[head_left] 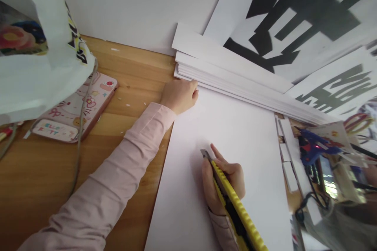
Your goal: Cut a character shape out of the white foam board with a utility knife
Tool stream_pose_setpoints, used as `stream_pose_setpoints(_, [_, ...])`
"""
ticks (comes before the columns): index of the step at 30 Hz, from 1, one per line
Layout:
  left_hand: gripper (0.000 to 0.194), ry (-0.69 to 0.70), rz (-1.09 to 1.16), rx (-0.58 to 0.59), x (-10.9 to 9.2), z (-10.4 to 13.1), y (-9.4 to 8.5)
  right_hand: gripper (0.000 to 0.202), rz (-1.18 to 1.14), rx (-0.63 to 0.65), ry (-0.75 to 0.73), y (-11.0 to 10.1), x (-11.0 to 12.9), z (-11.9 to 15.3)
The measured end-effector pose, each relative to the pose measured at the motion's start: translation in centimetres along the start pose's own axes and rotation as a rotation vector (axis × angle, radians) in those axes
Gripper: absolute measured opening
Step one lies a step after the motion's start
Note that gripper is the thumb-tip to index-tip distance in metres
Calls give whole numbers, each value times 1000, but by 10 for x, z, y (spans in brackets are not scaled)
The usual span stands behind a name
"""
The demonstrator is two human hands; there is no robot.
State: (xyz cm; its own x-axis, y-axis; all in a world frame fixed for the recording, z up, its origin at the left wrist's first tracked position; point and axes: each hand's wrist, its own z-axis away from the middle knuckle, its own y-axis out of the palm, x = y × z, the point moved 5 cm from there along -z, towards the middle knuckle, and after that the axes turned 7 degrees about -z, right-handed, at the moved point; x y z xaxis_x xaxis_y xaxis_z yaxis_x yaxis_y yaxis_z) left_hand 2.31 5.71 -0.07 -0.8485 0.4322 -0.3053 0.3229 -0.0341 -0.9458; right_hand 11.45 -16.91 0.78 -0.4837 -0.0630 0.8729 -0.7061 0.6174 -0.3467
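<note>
My right hand (226,180) is wrapped round a yellow utility knife (231,194). The knife's short metal blade sticks out at the front, over the middle of a large white board (250,145); whether the tip touches the surface I cannot tell. At the board's far left corner my left hand (181,96) rests with its fingers curled in, right against a stack of white strips (229,76). Whatever those fingers may grip is hidden beneath them.
A phone in a pink patterned case (85,106) lies on the wooden table (129,70) at left, beside a white plastic bag (55,74) and a cable. Printed sheets with black shapes (294,19) lean at the back. To the right are a blue glue gun (316,147) and cut white scraps (290,174).
</note>
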Motion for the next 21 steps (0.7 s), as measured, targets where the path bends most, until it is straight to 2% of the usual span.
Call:
stream_pose_setpoints(2, [29,0,10,5,0,0,0,20,-58,-6,-35,3,-3,-11])
stream_pose_setpoints(6, [29,-3,15,8,-1,1,-1,20,-88,70,-38,20,-15,-52])
stream_pose_setpoints(10, [30,0,4,4,-1,0,-1,21,-64,152,22,36,-25,-80])
stream_pose_setpoints(21, [31,-4,5,12,-1,0,-1,20,-7,164,0,41,-21,-81])
